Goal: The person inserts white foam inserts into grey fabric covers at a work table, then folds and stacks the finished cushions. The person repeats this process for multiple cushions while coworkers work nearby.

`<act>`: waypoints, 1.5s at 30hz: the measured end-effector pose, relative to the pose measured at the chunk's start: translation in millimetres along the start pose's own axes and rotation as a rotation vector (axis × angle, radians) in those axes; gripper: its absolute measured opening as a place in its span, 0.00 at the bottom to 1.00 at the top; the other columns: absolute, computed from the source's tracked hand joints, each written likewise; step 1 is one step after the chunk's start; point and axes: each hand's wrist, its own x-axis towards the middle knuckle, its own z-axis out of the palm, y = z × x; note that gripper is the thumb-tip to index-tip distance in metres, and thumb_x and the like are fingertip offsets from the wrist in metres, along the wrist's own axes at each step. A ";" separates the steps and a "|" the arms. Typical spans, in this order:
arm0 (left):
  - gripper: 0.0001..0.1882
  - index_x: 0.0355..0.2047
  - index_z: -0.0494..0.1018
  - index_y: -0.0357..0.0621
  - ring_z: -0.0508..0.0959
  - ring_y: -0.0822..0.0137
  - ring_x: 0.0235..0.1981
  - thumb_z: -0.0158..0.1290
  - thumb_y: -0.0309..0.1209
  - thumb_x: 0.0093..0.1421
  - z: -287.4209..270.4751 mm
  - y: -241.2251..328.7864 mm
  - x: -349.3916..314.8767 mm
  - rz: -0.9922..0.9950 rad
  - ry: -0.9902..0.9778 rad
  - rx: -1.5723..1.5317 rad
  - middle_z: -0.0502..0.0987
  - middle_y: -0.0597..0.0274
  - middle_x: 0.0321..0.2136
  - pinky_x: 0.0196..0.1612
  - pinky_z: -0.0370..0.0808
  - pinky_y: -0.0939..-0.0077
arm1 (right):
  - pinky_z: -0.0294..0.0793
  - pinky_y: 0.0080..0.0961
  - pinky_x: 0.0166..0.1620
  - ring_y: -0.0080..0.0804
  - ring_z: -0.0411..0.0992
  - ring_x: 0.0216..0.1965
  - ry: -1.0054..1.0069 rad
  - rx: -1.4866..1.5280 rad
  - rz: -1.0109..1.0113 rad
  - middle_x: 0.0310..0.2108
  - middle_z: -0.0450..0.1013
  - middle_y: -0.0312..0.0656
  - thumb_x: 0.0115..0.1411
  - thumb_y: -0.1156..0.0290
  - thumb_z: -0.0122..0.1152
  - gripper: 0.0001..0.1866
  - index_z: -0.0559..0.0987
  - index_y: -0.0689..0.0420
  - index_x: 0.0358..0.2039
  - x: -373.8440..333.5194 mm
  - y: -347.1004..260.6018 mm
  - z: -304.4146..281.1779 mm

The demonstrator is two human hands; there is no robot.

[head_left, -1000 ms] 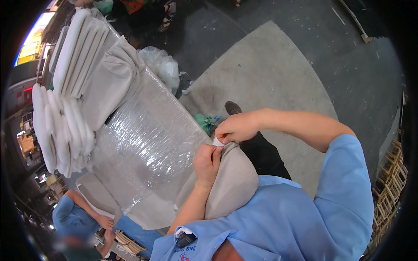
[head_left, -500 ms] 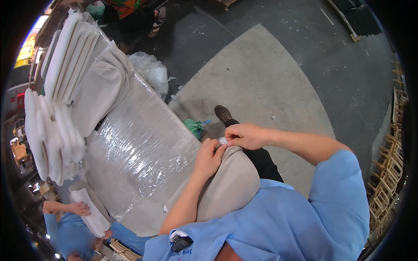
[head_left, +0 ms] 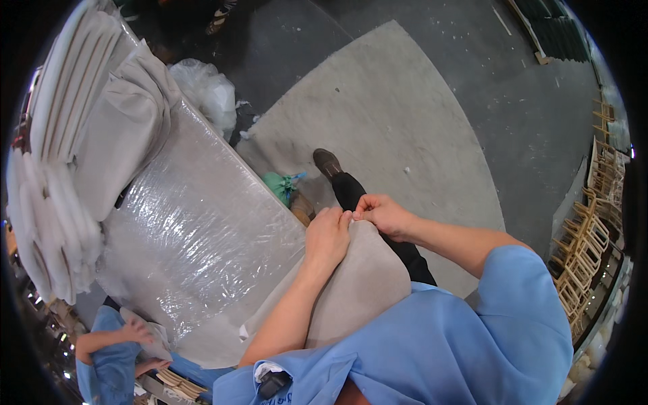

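Observation:
A light grey fabric cushion cover (head_left: pixel 368 277) rests against my front, and its far end rises to my fingers. My left hand (head_left: pixel 327 237) pinches the edge of that end, its forearm lying across the cover. Right beside it, my right hand (head_left: pixel 385 214) grips the same tip with thumb and fingers pressed together. The two hands almost touch there. Between the fingertips, the fine detail of the edge is hidden.
On my left stands a table (head_left: pixel 196 223) wrapped in shiny plastic film. It bears grey covers (head_left: pixel 125 121) and stacked white foam pads (head_left: pixel 50 223). A co-worker's hand (head_left: pixel 138 331) is at lower left. Clear plastic (head_left: pixel 206 94) and a green bag (head_left: pixel 280 185) lie beyond the table edge. Wooden frames (head_left: pixel 584 256) line the right.
The white bit at the cover's tip has gone out of sight, and my hands are closer together. The scene has shifted left in view. The co-worker's long white piece no longer shows as before.

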 end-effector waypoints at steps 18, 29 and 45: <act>0.16 0.35 0.79 0.35 0.75 0.42 0.54 0.62 0.40 0.64 -44.0 0.7 -22.3 0.286 0.024 0.157 0.80 0.45 0.39 0.61 0.70 0.50 | 0.74 0.20 0.34 0.18 0.75 0.34 -0.295 -0.062 -0.060 0.35 0.79 0.30 0.67 0.66 0.70 0.07 0.85 0.55 0.38 -8.0 -25.7 -13.4; 0.22 0.31 0.83 0.39 0.75 0.47 0.58 0.53 0.45 0.71 -29.9 -1.0 -7.2 0.199 0.009 0.366 0.82 0.53 0.37 0.74 0.51 0.38 | 0.71 0.23 0.31 0.18 0.71 0.28 -0.094 -0.046 -0.087 0.27 0.77 0.34 0.69 0.70 0.67 0.10 0.79 0.58 0.30 10.1 -7.7 7.6; 0.10 0.47 0.76 0.38 0.84 0.57 0.42 0.52 0.31 0.73 -38.2 27.2 7.2 0.099 -0.083 -0.667 0.84 0.53 0.35 0.49 0.78 0.65 | 0.80 0.20 0.32 0.22 0.79 0.32 -0.294 0.243 0.407 0.33 0.79 0.33 0.68 0.67 0.66 0.09 0.81 0.58 0.44 3.1 -54.3 15.6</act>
